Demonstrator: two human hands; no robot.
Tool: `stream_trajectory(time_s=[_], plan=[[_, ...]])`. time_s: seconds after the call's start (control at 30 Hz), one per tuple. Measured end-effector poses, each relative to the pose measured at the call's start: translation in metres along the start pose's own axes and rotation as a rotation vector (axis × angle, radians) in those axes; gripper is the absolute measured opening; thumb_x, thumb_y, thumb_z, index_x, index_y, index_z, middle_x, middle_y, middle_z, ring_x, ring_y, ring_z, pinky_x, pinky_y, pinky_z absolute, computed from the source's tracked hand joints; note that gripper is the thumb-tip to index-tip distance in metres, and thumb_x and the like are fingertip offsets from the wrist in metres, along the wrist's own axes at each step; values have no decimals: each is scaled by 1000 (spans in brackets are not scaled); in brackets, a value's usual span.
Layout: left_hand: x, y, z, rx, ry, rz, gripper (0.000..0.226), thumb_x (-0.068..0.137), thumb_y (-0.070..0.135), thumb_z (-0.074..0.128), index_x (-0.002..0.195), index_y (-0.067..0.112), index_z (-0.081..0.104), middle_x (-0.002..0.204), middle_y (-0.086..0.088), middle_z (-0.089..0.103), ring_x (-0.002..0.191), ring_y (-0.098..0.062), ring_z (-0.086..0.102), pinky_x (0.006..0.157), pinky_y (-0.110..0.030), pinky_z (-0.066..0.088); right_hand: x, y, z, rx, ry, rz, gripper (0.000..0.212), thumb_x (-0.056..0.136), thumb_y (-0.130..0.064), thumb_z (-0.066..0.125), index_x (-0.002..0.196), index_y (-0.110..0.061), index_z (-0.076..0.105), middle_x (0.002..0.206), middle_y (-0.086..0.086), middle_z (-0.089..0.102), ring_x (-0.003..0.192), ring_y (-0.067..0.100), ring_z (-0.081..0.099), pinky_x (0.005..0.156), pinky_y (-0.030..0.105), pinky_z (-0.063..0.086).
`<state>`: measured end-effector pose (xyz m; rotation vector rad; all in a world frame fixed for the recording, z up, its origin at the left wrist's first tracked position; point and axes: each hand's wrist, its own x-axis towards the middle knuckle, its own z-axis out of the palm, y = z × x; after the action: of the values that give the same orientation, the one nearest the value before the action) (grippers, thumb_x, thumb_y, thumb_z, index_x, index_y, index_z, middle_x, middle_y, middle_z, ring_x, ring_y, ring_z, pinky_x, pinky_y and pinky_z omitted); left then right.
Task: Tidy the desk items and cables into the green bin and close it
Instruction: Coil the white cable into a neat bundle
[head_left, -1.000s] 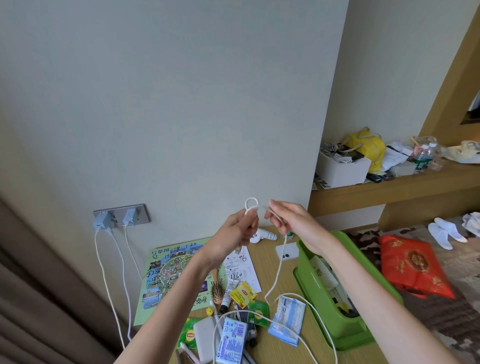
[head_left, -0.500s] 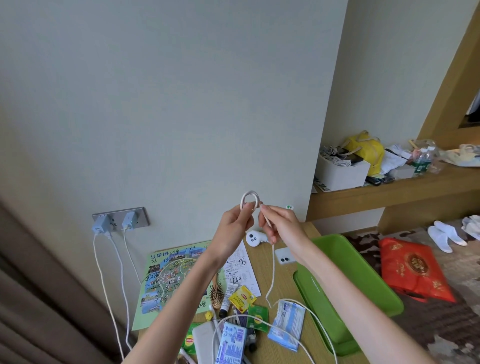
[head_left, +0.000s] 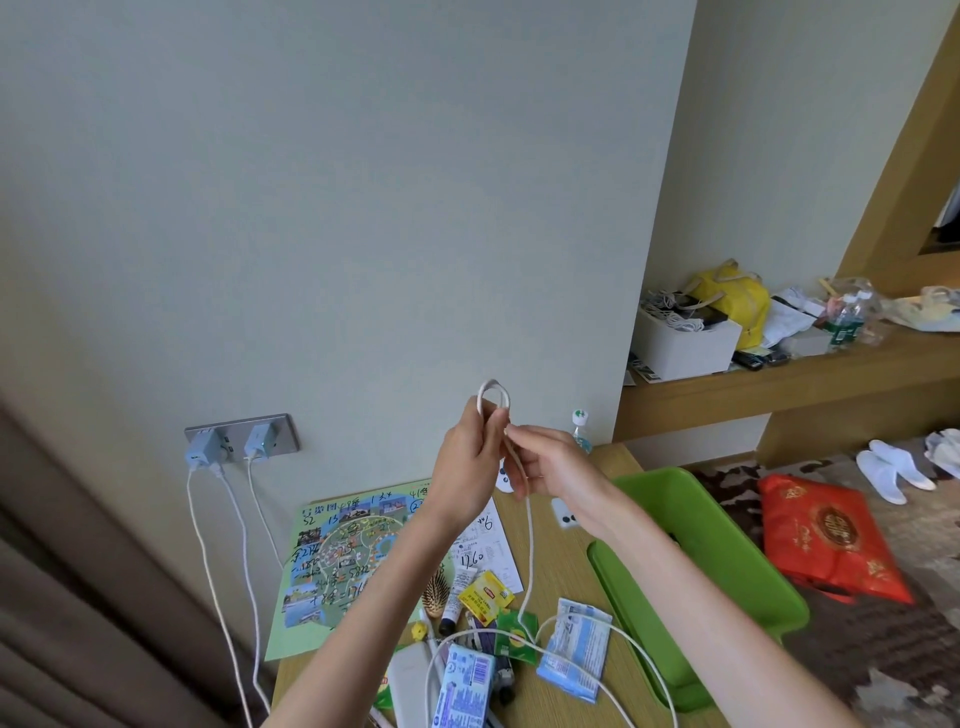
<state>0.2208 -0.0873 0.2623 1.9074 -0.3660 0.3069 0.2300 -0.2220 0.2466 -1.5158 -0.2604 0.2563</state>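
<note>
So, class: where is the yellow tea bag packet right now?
In the head view, the yellow packet lies on the desk at lower centre, beside the hairbrush, just left of the hanging white cable.

A single view is given, taken from a head-worn wide-angle camera and directed forward and slightly down. The left hand (head_left: 465, 467) and right hand (head_left: 553, 465) are seen close, raised at mid-frame. The desk (head_left: 550, 566) is caught only along the lower edge, below the forearms. Most of the upper frame is filled by the wall (head_left: 337, 208); a shelf (head_left: 779, 387) is seen farther off at right.
</note>
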Motion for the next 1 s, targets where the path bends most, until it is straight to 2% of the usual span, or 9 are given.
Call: stream_trajectory(time_s=[0.07, 0.17, 0.3, 0.4, 0.5, 0.6, 0.67, 0.8, 1.0], plan=[[3, -4, -2, -43, 32, -65, 29, 104, 29, 35, 89, 7, 46, 72, 3, 49, 67, -13, 48, 64, -28, 41, 0, -1, -1, -14, -55, 0, 24, 91, -33, 56, 85, -14, 67, 67, 6, 60, 58, 19, 56, 61, 28, 49], [7, -9, -7, -137, 66, -191, 34, 105, 34, 33, 93, 8, 51, 80, 3, 51, 69, -8, 51, 61, -14, 43, 0, 1, -2, -113, -104, 13, 14, 86, -21, 60, 87, -11, 69, 67, 4, 59, 59, 15, 56, 62, 25, 49], [17, -12, -19, -530, 100, -335, 31, 105, 27, 35, 81, 13, 49, 72, 2, 52, 66, -11, 54, 74, -30, 50, 1, 12, -7, -259, -156, 74, 9, 82, -15, 65, 80, -7, 67, 62, 1, 56, 57, 13, 53, 63, 27, 46], [26, -11, -31, -679, 172, -381, 28, 104, 23, 36, 79, 15, 46, 67, 3, 45, 59, -11, 44, 63, -26, 46, 4, 25, -12, -322, -136, 113, 16, 85, -14, 68, 70, -12, 66, 59, 0, 58, 55, 13, 52, 62, 27, 44], [30, -14, -47, -710, 214, -387, 27, 104, 23, 36, 78, 18, 44, 66, 5, 41, 54, -9, 37, 55, -23, 34, 5, 33, -20, -426, -96, 126, 18, 86, -18, 69, 72, -8, 66, 63, 7, 57, 57, 16, 51, 65, 28, 43], [33, -17, -63, -775, 237, -390, 26, 104, 22, 34, 80, 18, 42, 65, 5, 39, 51, -6, 33, 46, -17, 30, 4, 35, -30, -439, -57, 138, 17, 87, -17, 70, 73, -7, 65, 60, 3, 56, 55, 13, 51, 66, 27, 43], [33, -19, -69, -718, 237, -394, 27, 104, 21, 34, 78, 19, 40, 66, 4, 36, 52, -7, 28, 43, -16, 26, 3, 29, -33, -382, -27, 106, 15, 87, -14, 69, 75, -9, 64, 58, -2, 56, 53, 10, 50, 64, 24, 44], [26, -25, -69, -371, 168, -373, 28, 103, 22, 35, 75, 19, 34, 67, 5, 33, 51, -7, 25, 46, -19, 24, 1, 2, -29, -272, -41, -45, 10, 89, -12, 66, 80, -9, 66, 55, -8, 55, 49, 8, 48, 54, 18, 46], [16, -26, -50, -100, -89, -332, 28, 104, 28, 35, 78, 19, 39, 67, 6, 37, 52, -6, 28, 44, -15, 26, 4, -36, -11, -296, -49, -197, 12, 93, -13, 62, 83, -8, 69, 58, 2, 50, 43, 8, 40, 42, 18, 36]])
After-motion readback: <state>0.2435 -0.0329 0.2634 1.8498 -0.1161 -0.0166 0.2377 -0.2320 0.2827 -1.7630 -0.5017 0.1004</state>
